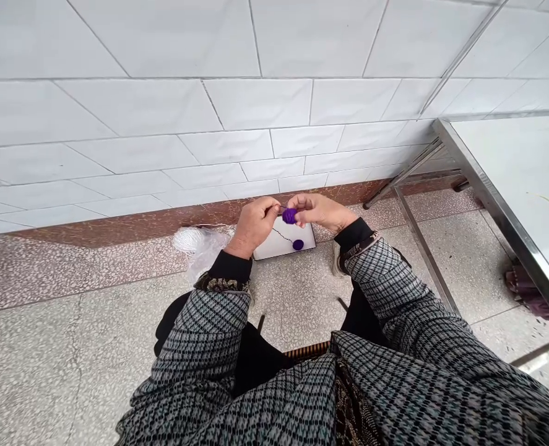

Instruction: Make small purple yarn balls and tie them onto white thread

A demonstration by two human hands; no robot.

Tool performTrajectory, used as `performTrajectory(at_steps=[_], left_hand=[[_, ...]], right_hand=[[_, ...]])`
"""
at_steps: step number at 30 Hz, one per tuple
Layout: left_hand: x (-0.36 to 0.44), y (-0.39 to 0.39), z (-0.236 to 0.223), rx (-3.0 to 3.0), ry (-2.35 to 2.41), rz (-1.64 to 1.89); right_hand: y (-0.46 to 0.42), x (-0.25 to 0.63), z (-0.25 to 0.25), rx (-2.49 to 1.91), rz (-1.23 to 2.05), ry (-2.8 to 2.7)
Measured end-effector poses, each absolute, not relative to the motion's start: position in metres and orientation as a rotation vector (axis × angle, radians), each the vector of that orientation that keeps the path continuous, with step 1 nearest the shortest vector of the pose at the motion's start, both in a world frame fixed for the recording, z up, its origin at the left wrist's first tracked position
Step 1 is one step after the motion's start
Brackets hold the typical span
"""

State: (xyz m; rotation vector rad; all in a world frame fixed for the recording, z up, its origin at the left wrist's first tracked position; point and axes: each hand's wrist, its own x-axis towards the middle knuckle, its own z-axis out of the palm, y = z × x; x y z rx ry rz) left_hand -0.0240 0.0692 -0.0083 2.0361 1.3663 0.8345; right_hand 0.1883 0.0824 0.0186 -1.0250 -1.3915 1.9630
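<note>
Both my hands are raised in front of me over the floor, meeting on a small purple yarn piece (289,215). My left hand (252,224) is closed, its fingers pinched at the piece's left side, seemingly on a thin hook I cannot make out clearly. My right hand (319,210) is closed too, pinching the purple piece from the right. A dark thread runs down from it to a small purple ball (298,244) lying on a white board (274,246) on the floor below my hands.
A clear plastic bag with white yarn (195,243) lies on the floor to the left of the board. A metal-framed table (497,204) stands at the right. White tiled wall ahead; speckled stone floor around my legs.
</note>
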Motion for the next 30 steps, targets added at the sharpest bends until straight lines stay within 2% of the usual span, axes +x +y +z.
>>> performTrajectory(at_steps=[5,11,16,22,26,30], left_hand=[[-0.014,0.060,-0.009,2.084,1.172,0.755],[-0.012,0.051,-0.009,2.423,1.153,0.806],[-0.021,0.058,-0.011,2.419,1.281,0.802],[-0.021,0.069,-0.018,2.244,1.379,0.825],[-0.007,0.068,-0.025,2.213,1.209,0.646],[0.010,0.058,-0.027,2.301,1.013,0.549]], right_hand=[[0.092,0.179,0.020,-1.075,1.791,-1.161],[0.094,0.176,0.015,-1.346,1.497,-1.538],[0.085,0.187,0.021,-1.351,1.692,-1.780],[0.082,0.191,0.024,-1.074,1.956,-1.492],[0.086,0.198,0.023,-0.996,1.895,-1.180],[0.092,0.203,0.014,-1.181,1.670,-1.211]])
